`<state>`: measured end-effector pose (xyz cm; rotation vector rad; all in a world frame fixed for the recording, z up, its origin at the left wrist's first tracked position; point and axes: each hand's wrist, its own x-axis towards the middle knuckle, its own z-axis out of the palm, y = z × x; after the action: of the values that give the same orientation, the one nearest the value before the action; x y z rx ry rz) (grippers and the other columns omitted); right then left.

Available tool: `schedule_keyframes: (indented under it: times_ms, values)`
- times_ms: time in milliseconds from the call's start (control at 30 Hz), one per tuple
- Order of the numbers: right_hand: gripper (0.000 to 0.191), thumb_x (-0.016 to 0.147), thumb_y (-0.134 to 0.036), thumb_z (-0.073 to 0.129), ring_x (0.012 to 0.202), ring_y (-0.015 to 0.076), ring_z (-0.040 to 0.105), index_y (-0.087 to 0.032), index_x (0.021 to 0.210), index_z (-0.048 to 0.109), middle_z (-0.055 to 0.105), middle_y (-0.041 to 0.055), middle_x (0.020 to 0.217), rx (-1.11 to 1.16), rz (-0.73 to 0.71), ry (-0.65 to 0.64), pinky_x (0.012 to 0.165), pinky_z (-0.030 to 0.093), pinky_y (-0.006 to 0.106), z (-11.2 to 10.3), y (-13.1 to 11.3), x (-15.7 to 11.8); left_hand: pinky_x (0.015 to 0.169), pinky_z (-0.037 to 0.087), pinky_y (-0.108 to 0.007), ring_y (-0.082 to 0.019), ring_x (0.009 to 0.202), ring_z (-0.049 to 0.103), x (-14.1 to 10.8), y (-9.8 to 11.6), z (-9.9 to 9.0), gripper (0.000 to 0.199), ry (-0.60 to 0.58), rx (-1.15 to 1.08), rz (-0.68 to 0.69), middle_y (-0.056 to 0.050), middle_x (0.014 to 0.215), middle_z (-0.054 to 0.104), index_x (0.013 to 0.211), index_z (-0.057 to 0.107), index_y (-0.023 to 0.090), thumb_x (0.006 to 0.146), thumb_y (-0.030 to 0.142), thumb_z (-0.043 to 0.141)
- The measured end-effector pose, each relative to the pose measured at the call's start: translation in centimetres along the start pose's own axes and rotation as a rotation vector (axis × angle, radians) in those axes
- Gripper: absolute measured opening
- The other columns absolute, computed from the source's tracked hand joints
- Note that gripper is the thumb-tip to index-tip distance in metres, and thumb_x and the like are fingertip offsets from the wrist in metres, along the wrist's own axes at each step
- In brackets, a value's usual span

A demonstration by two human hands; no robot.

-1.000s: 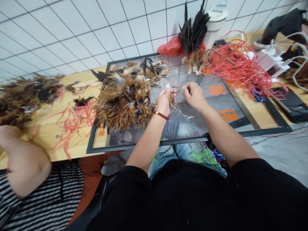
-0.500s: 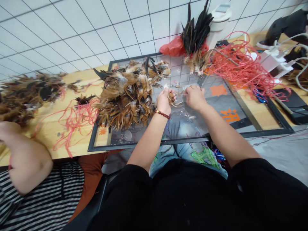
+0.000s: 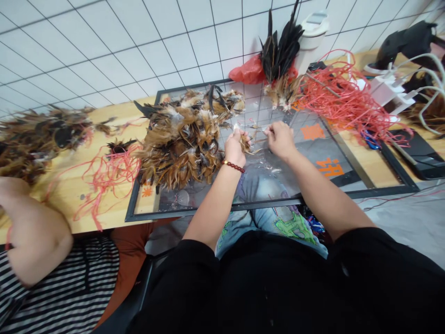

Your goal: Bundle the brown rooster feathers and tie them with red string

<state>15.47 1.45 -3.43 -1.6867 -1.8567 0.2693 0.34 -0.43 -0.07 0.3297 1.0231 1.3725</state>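
My left hand (image 3: 235,146), with a beaded bracelet at the wrist, is closed on a small bunch of brown feathers (image 3: 246,143) over the glass panel (image 3: 274,178). My right hand (image 3: 280,138) is to the right of it, fingers pinched together; what lies between the fingertips is too small to name. A large heap of brown feathers (image 3: 184,144) spreads on the glass just left of my left hand. Behind my hands stand long black feathers (image 3: 279,51) with brown ones at their base.
Tangled pink string (image 3: 347,95), blue scissors (image 3: 371,139), a black tablet-like object (image 3: 422,155) and a white power strip (image 3: 391,93) lie right. More pink string (image 3: 100,176) and feathers (image 3: 38,134) lie left, near a person's bent arm (image 3: 38,232). A red bag (image 3: 248,70) is behind.
My right hand's fingers have drawn together into a pinch and lifted slightly. My left hand keeps its hold on the feathers. The view has shifted slightly.
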Motion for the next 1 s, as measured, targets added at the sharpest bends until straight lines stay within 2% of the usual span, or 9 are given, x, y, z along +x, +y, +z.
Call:
schedule_keyframes:
  times_ms: [167,267,333,433,533,633,767,900,1000]
  values:
    - [0.024,0.100,-0.039,0.046,0.093,0.0249,0.059,-0.024,0.086,0.058,0.067,0.0095,0.094,0.190,-0.062,0.117,0.087,0.048,0.039,-0.1,-0.4,-0.2,0.060,0.049,-0.019,-0.007,0.058,0.062,-0.5,-0.2,0.1,0.022,-0.099,0.070,-0.059,0.000,0.074,0.069,0.081,0.060,0.018,0.097,0.032,0.066]
    - [0.026,0.100,-0.042,0.046,0.095,0.0250,0.060,-0.024,0.087,0.059,0.068,0.0099,0.096,0.175,-0.130,0.116,0.090,0.047,0.040,-0.5,-1.2,-0.7,0.073,0.054,-0.023,-0.010,0.074,0.070,-0.8,-0.3,0.2,0.017,-0.167,0.032,-0.071,-0.003,0.092,0.076,0.084,0.062,0.017,0.098,0.026,0.062]
    - [0.027,0.100,-0.042,0.047,0.096,0.0255,0.061,-0.023,0.087,0.060,0.069,0.0106,0.098,0.160,-0.160,0.090,0.092,0.045,0.041,-0.7,-1.7,-1.1,0.079,0.055,-0.025,-0.011,0.079,0.072,-0.9,-0.2,0.3,0.021,-0.206,0.006,-0.075,-0.004,0.097,0.077,0.081,0.061,0.016,0.100,0.023,0.057]
    - [0.028,0.099,-0.043,0.048,0.097,0.0261,0.061,-0.023,0.086,0.061,0.071,0.0105,0.097,0.152,-0.179,0.041,0.093,0.044,0.042,-0.8,-2.0,-1.4,0.082,0.056,-0.025,-0.010,0.082,0.072,-0.8,-0.1,0.2,0.023,-0.207,-0.025,-0.049,-0.003,0.094,0.076,0.078,0.059,0.017,0.101,0.022,0.056]
    - [0.028,0.098,-0.045,0.049,0.092,0.0255,0.062,-0.023,0.085,0.061,0.070,0.0094,0.092,0.176,-0.186,0.008,0.091,0.044,0.041,-0.8,-1.8,-1.2,0.082,0.057,-0.024,-0.012,0.087,0.073,-0.4,0.2,0.0,0.018,-0.171,-0.055,0.005,-0.001,0.083,0.072,0.083,0.061,0.018,0.098,0.028,0.062]
    - [0.031,0.097,-0.049,0.050,0.086,0.0234,0.060,-0.023,0.083,0.058,0.068,0.0077,0.087,0.239,-0.129,0.053,0.086,0.046,0.039,-0.7,-1.2,-0.7,0.081,0.058,-0.024,-0.012,0.084,0.073,-0.1,0.4,-0.2,0.019,-0.148,-0.071,0.035,0.000,0.072,0.065,0.084,0.061,0.018,0.099,0.029,0.062]
    - [0.046,0.091,-0.068,0.055,0.077,0.0192,0.054,-0.024,0.079,0.054,0.058,0.0019,0.077,0.514,0.015,0.143,0.076,0.045,0.034,-0.6,-1.0,-0.2,0.079,0.058,-0.025,-0.012,0.080,0.071,-0.5,0.5,-0.1,0.021,-0.194,-0.033,-0.008,0.001,0.070,0.062,0.080,0.060,0.019,0.098,0.029,0.063]
    - [0.059,0.075,-0.083,0.066,0.070,0.0163,0.052,-0.025,0.076,0.054,0.052,-0.0014,0.070,0.892,0.057,0.066,0.069,0.046,0.032,-1.0,-2.4,-0.5,0.079,0.056,-0.024,-0.011,0.075,0.069,-1.2,0.0,0.1,0.023,-0.269,0.053,-0.033,0.001,0.070,0.063,0.075,0.060,0.018,0.095,0.026,0.068]
    - [0.060,0.066,-0.080,0.077,0.068,0.0158,0.055,-0.024,0.073,0.057,0.059,-0.0001,0.070,1.056,0.073,-0.027,0.068,0.049,0.032,-1.4,-3.7,-1.0,0.074,0.056,-0.023,-0.010,0.069,0.067,-1.5,-0.3,0.2,0.021,-0.285,0.093,-0.008,0.001,0.069,0.063,0.076,0.062,0.019,0.094,0.027,0.069]
